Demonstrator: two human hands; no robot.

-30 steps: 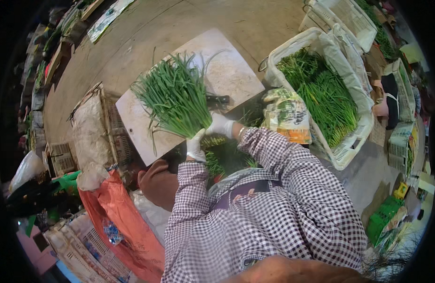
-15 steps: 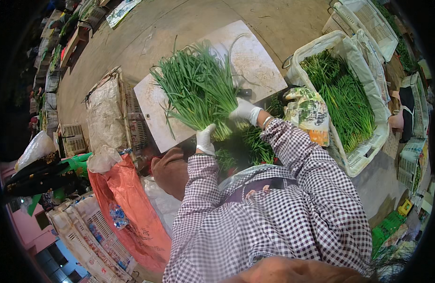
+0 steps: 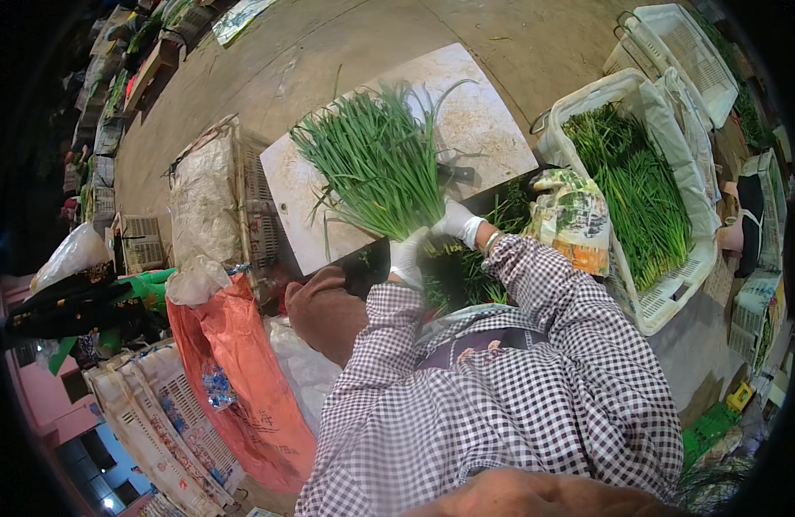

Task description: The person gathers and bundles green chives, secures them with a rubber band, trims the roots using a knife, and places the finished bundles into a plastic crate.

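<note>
Left fingers (image 3: 413,240) neared right fingers (image 3: 446,223), both curled around green stalks (image 3: 382,172).

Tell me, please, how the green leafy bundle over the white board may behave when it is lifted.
The bundle would probably droop toward its tips, since the long, thin leaves fan out and some curve. Single leaves may slip loose, as a few stray from its sides.

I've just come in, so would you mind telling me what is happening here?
A person in a checked top has a white-gloved left hand and right hand at the lower ends of a bunch of long green stalks. Its leafy tops spread over a pale board, beside a dark object. More greens fill a white crate to the right.
</note>
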